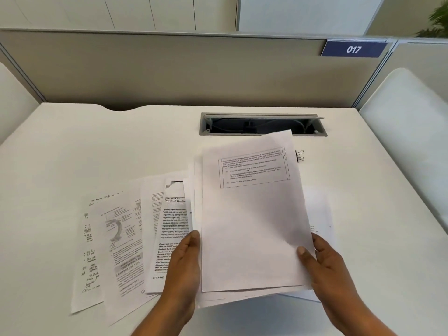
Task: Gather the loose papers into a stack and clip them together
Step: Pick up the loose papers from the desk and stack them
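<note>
1. White desk (97, 146) in a grey-partitioned cubicle; papers cover its near middle.
2. Held stack (252, 226): raised off the desk at centre, far end tilted up, shadow beneath its near edge; edges ragged, several sheets stick out at the left and bottom; top sheet has a boxed block of print near its head, otherwise blank.
3. Left hand (186, 260): grips the stack's left edge low down; thumb along the edge, fingers curled out of sight behind the sheets.
4. Right hand (324, 263): pinches the stack's lower right edge; thumb pressed flat on the top sheet, fingers wrapped round behind.
5. Loose papers (126, 238): lying flat on the desk left of the stack, fanned and overlapping; handwritten page farthest left, then a printed page with a diagram, then dense print partly under the left hand.
6. One more sheet (320, 209) lies flat on the right, mostly covered by the stack.
7. Black binder clips (300, 155): on the desk just past the stack's upper right edge; count unclear.
8. Cable tray (263, 124): open slot in the desk behind the stack, wires inside.
9. Partition (169, 69) along the back; blue number plate (354, 49) reading 017 at its top right; plant (436, 20) in the far corner.
</note>
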The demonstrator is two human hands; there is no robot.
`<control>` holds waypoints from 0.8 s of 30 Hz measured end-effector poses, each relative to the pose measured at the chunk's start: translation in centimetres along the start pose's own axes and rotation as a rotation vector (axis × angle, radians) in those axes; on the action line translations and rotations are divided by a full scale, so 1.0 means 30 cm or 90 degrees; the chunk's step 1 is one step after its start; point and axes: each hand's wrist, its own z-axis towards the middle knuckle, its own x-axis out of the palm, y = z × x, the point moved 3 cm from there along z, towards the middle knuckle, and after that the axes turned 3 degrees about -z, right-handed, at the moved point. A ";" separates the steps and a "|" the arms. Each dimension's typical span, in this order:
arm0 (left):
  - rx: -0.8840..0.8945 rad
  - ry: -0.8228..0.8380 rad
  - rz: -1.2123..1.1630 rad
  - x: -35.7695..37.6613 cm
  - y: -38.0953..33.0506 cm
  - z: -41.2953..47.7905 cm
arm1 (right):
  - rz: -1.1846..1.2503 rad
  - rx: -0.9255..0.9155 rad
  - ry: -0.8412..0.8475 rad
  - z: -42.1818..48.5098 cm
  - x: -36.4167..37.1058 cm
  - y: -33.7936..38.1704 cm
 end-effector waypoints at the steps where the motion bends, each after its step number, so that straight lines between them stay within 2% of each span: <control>1: 0.008 0.011 0.002 0.003 -0.006 -0.002 | 0.002 -0.006 0.001 -0.002 0.001 0.004; 4: 0.043 0.060 0.023 0.007 -0.001 0.010 | 0.009 -0.006 0.018 -0.007 0.001 0.009; 7: 0.064 0.049 0.027 0.000 -0.006 0.016 | 0.006 0.002 0.039 -0.007 -0.005 0.023; 11: 0.061 0.027 0.017 -0.013 -0.012 0.024 | -0.055 0.040 -0.031 0.027 -0.059 0.002; 12: 0.058 0.023 0.010 -0.018 -0.011 0.026 | -0.110 0.032 -0.077 0.041 -0.086 -0.016; 14: 0.051 0.021 -0.001 -0.026 -0.008 0.026 | -0.370 0.000 -0.131 0.074 -0.141 -0.061; 16: 0.042 0.022 -0.003 -0.033 -0.002 0.027 | -0.607 0.054 -0.137 0.095 -0.184 -0.104; 19: 0.038 0.007 0.000 -0.053 0.007 0.027 | -0.694 0.184 -0.148 0.105 -0.217 -0.140; 24: 0.028 -0.003 -0.009 -0.083 0.025 0.030 | -0.758 0.244 -0.127 0.105 -0.185 -0.158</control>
